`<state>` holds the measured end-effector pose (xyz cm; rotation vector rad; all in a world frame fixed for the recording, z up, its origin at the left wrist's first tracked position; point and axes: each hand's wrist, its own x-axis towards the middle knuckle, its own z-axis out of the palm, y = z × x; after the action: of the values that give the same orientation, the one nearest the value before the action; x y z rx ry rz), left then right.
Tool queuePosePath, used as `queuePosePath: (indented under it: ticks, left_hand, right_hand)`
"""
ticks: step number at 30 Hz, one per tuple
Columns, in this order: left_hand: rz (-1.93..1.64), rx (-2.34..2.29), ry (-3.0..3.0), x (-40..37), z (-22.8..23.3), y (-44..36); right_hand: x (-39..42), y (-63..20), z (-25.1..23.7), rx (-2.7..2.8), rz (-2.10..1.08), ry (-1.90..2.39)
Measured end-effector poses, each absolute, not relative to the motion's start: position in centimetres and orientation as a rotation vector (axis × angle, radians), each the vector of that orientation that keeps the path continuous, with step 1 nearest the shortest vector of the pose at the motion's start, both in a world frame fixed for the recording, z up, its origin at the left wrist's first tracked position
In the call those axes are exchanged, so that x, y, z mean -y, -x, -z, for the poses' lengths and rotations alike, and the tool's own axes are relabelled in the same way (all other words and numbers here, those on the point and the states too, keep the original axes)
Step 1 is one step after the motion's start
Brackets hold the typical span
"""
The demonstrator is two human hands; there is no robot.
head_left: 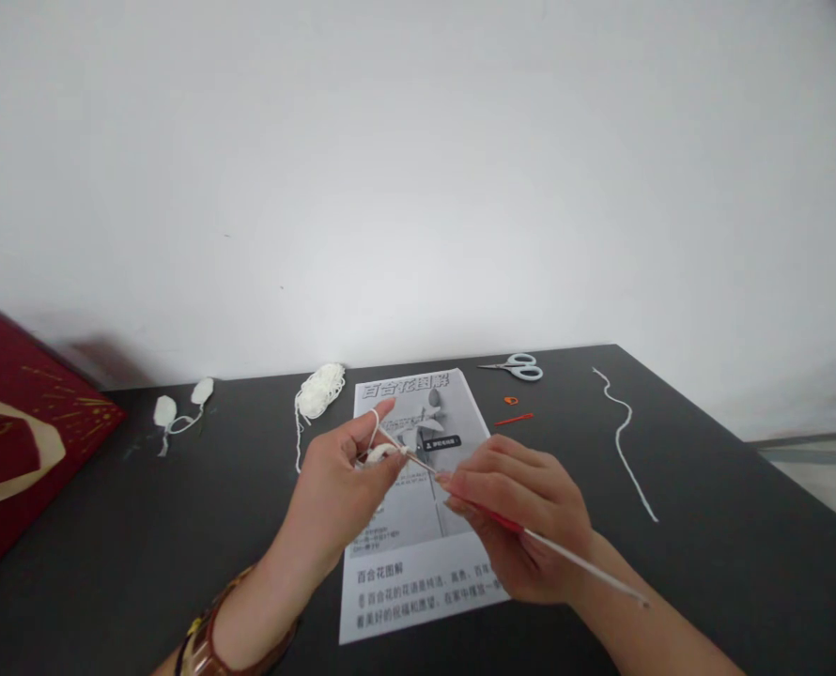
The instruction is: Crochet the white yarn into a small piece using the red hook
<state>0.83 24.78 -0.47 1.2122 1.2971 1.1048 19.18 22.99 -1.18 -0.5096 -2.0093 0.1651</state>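
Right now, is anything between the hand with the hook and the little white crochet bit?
Nothing visible is. The right hand holds the crochet hook, whose tip already reaches the white crochet piece pinched in the left hand, above the printed sheet.

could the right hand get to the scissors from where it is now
Probably yes: the scissors lie on bare table beyond the right hand, nothing between, but it holds a crochet hook.
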Motion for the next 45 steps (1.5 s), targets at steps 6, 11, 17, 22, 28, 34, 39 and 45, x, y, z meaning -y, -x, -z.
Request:
queuePosePath:
  ticks: [6, 11, 17, 22, 28, 34, 39, 45]
  left_hand:
    - [-1.193, -1.297, -1.181, -25.2, 1.4, -0.8]
    - [-1.287, -1.266, -1.071, -25.2, 1.4, -1.2]
    - [-1.362, -1.136, -0.802, -25.2, 1.2, -1.8]
    - [-1.392, -1.06, -0.738, -25.2, 1.2, -1.9]
    - [-1.421, -1.077, -0.772, -24.8, 1.4, -2.3]
    - [-1.463, -1.076, -0.866, -24.6, 1.3, -2.3]
    - [-1.439, -1.085, -0.951, -24.6, 1.1, -2.0]
    - [-1.394, -1.037, -0.847, -24.7, 1.0, -1.6]
  right_hand:
    - [-22.7, -18.6, 2.8, 2.091, 0.071, 0.496]
    - [-22.7, -18.0, 3.4, 2.023, 0.101, 0.54]
    - [-23.2, -17.8, 3.7, 1.948, 0.005, 0.541]
    - [-23.5, -18.3, 4.5, 2.078, 0.119, 0.484]
    - [-23.9, -18.5, 4.7, 2.08, 0.125, 0.479]
    - [-24.2, -18.5, 3.9, 2.008, 0.002, 0.462]
    - [-24.4, -18.7, 3.9, 2.007, 0.002, 0.46]
    - [-24.4, -18.7, 4.0, 2.017, -0.067, 0.402]
